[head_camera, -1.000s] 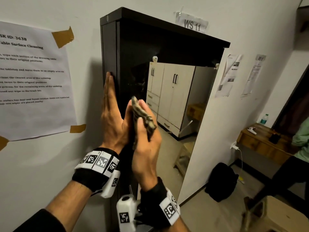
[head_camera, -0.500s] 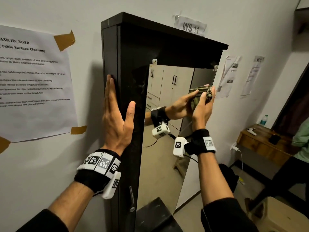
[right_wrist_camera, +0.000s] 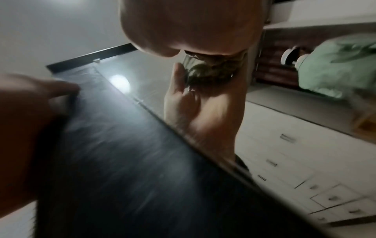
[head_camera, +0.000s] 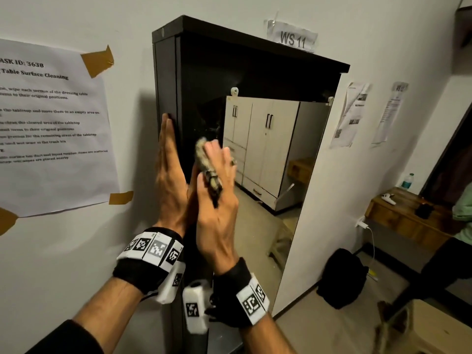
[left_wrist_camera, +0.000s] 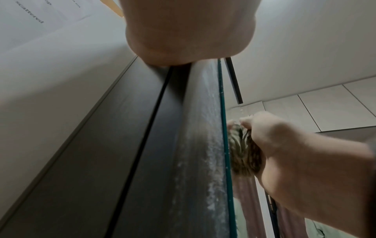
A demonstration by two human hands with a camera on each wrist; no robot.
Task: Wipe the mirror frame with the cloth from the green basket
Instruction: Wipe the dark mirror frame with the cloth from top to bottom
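White wall carries a tall mirror (head_camera: 263, 175) in a dark mirror frame (head_camera: 168, 80), with a taped instruction sheet (head_camera: 51, 129) to one side and a "WS 11" label (head_camera: 292, 38) above. Left hand (head_camera: 169, 180) lies flat, fingers straight and together, palm against the frame's outer side edge — likely bracing it so the panel doesn't shift under rubbing. It holds nothing. Right hand (head_camera: 217, 190) has the bunched cloth (head_camera: 207, 169) pinned between thumb and fingers, pressed near the inner face of the left frame strip where it meets the glass. Left wrist view shows pale dusty residue along that dark strip just beside the glass edge, and the cloth (left_wrist_camera: 243, 153) close against the glass — contact with the frame itself is hard to confirm. Right wrist view is blurred, so a wiping stroke seems underway. Green basket is not in view. A wooden bench (head_camera: 408, 218) stands well apart at right.
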